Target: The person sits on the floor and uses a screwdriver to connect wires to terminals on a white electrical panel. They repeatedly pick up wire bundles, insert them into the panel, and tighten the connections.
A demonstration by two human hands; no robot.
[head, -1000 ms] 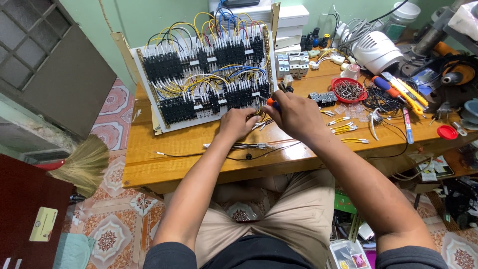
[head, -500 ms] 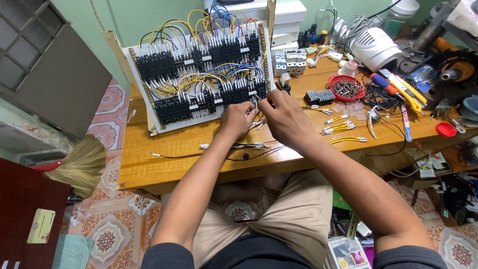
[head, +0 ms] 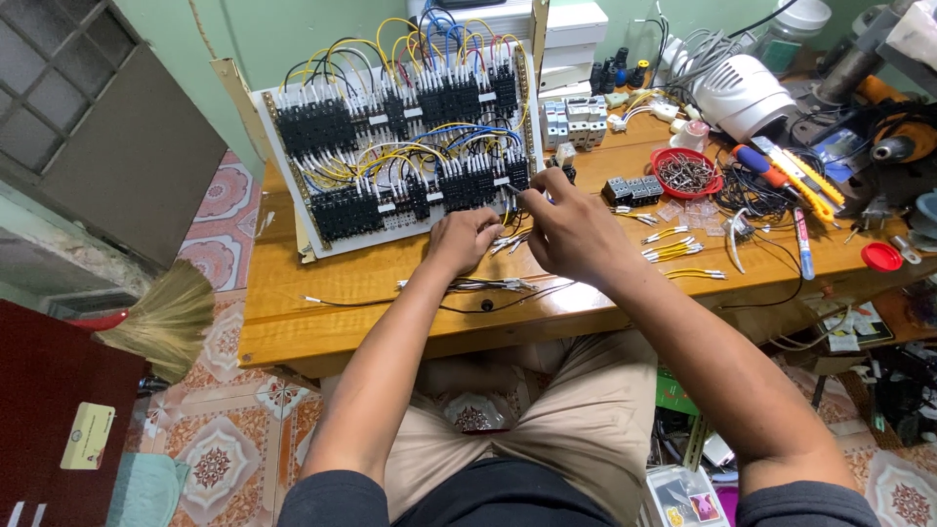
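right hand (head: pixel 571 229) now lifted from wires (head: pixel 508 242)

A small electrical workshop: a wooden surface (head: pixel 322 312) carries a wired panel of black relays (head: pixel 400 156) at the far left, a red bowl of small metal parts (head: pixel 686 173), screwdrivers (head: pixel 781 171) and loose wires to the right, and a power tool (head: pixel 903 137) far right

Single view, head-worn: looks steeply down and forward from above the seated person's lap, at arm's length from the tabletop (head: pixel 390 293); tiled floor (head: pixel 224 459) visible lower left.
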